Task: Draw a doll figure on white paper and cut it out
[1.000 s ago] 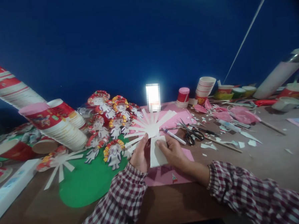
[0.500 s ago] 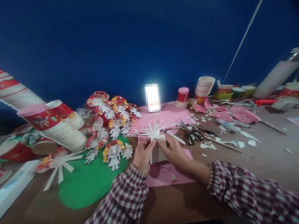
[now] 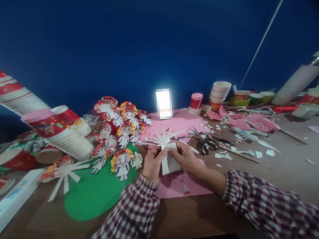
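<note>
Above the pink sheet (image 3: 176, 186), both hands grip a white paper piece (image 3: 170, 165) whose far end is cut into thin strips (image 3: 163, 136) that fan outward. My left hand (image 3: 153, 165) pinches its left side, with the thumb on the near face. From the right, my right hand (image 3: 187, 160) pinches it too, and the two thumb tips nearly meet at the middle. The paper's lower part hangs bent below the thumbs. The other fingertips are hidden behind the paper. Black scissors (image 3: 205, 144) lie right of my right hand, beside a white pen (image 3: 194, 149).
Left, paper dolls with red and yellow ruffles (image 3: 123, 164) lie on and behind a green sheet (image 3: 86, 201). Stacked paper cups (image 3: 67, 142) lean at far left by a white power strip (image 3: 14, 198). Paper scraps (image 3: 222, 155), a wooden stick (image 3: 241, 154) and pink pieces (image 3: 261, 122) litter the right.
The lower part of the white paper has swung outward and now shows a broad face below my thumbs. Both hands keep their pinch in nearly the same place. The view has shifted slightly.
</note>
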`<state>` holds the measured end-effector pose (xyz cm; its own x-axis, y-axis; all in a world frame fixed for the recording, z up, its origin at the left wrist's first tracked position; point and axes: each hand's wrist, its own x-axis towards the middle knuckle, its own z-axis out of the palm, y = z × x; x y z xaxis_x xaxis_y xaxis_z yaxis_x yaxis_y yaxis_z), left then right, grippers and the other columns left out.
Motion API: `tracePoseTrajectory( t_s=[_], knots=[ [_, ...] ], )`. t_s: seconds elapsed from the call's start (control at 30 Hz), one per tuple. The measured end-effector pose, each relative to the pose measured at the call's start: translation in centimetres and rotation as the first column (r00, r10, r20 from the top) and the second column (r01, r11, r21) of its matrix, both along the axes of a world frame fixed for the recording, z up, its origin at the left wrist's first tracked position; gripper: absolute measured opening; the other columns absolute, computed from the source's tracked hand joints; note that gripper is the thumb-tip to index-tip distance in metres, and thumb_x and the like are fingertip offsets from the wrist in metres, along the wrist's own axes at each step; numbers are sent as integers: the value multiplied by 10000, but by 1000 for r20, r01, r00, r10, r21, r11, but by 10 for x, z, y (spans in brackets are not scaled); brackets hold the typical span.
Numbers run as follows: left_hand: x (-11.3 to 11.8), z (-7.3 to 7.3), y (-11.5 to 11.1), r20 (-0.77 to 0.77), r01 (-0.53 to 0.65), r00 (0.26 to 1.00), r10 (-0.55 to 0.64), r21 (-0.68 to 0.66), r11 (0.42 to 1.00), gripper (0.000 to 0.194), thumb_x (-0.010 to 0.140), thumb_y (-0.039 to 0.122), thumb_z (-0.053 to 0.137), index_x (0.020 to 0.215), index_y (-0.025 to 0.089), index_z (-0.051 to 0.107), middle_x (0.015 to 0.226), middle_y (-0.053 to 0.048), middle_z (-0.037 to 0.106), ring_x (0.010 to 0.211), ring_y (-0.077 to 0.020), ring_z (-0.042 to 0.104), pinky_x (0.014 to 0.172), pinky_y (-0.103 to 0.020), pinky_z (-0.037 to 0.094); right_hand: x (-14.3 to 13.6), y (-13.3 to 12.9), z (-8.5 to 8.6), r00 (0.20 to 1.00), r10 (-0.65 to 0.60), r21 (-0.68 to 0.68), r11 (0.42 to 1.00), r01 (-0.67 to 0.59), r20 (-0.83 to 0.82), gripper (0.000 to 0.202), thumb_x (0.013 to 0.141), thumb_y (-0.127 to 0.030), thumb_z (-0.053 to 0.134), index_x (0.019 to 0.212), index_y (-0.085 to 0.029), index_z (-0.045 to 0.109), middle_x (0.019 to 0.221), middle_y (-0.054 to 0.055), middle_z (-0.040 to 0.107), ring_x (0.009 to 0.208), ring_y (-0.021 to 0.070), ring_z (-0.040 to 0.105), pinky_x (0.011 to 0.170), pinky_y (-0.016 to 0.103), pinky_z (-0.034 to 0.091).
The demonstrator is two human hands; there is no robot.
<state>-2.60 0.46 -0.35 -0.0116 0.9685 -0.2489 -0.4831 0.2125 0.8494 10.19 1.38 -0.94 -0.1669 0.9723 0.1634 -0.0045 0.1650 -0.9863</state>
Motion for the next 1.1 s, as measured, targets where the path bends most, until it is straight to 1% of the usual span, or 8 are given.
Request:
tracePoseTrajectory(
  t_s=[0.1,0.27,0.5,0.67,0.77,0.9,1.0,1.1],
  knots=[
    [-1,2,2,106,-54,993,60,-58,997,320,528,281,845,743,143,651,668,-11,686,693,-167,651,693,-268,509,0,-2,-1,999,22,-48,999,-24,-31,208,823,-346,567,939,-173,565,811,17,613,664,138,546,581,237,458],
    [-2,4,2,225,18,974,13,-137,990,292,579,279,817,779,139,657,698,-23,697,739,-187,670,716,-281,522,1,-4,2,999,39,-37,999,-39,1,203,826,-358,554,895,-167,558,767,10,591,629,129,533,550,230,443],
    [-2,1,2,195,-48,979,58,-57,997,250,550,219,825,725,127,672,687,-21,699,653,-152,656,695,-268,524,0,-4,4,1000,-2,-71,997,4,26,222,823,-380,528,808,-161,561,679,-8,538,561,108,482,474,208,398],
    [-3,-1,3,218,8,976,2,-43,999,236,586,234,803,741,136,656,663,1,674,607,-128,630,661,-260,513,0,-5,2,999,-31,-98,995,34,35,233,853,-399,498,826,-175,555,640,-27,515,526,106,473,454,206,385],
    [-1,-1,2,223,2,975,-4,11,1000,277,538,229,837,709,136,639,660,11,667,589,-104,610,624,-222,494,2,-4,-1,994,-67,19,998,66,87,210,869,-357,487,850,-170,581,722,4,577,618,128,519,529,223,419],
    [2,2,1,182,-33,983,21,64,997,315,557,327,842,671,133,622,591,16,636,543,-100,589,579,-220,474,3,-3,-3,975,-95,225,973,48,203,171,867,-300,488,830,-169,590,791,39,607,731,162,531,635,252,431],
    [3,3,0,136,-51,989,49,7,999,327,559,346,840,684,122,638,612,-6,659,545,-118,605,568,-237,481,4,-5,0,941,-120,334,942,8,315,167,868,-280,483,765,-174,560,772,40,588,718,161,502,647,260,409],
    [1,3,0,147,-65,986,74,-62,996,333,560,320,835,763,115,669,687,-33,697,605,-150,639,596,-258,498,4,-7,4,913,-134,363,932,-15,384,187,890,-279,456,744,-179,516,735,24,554,675,149,472,628,257,382]
  ],
)
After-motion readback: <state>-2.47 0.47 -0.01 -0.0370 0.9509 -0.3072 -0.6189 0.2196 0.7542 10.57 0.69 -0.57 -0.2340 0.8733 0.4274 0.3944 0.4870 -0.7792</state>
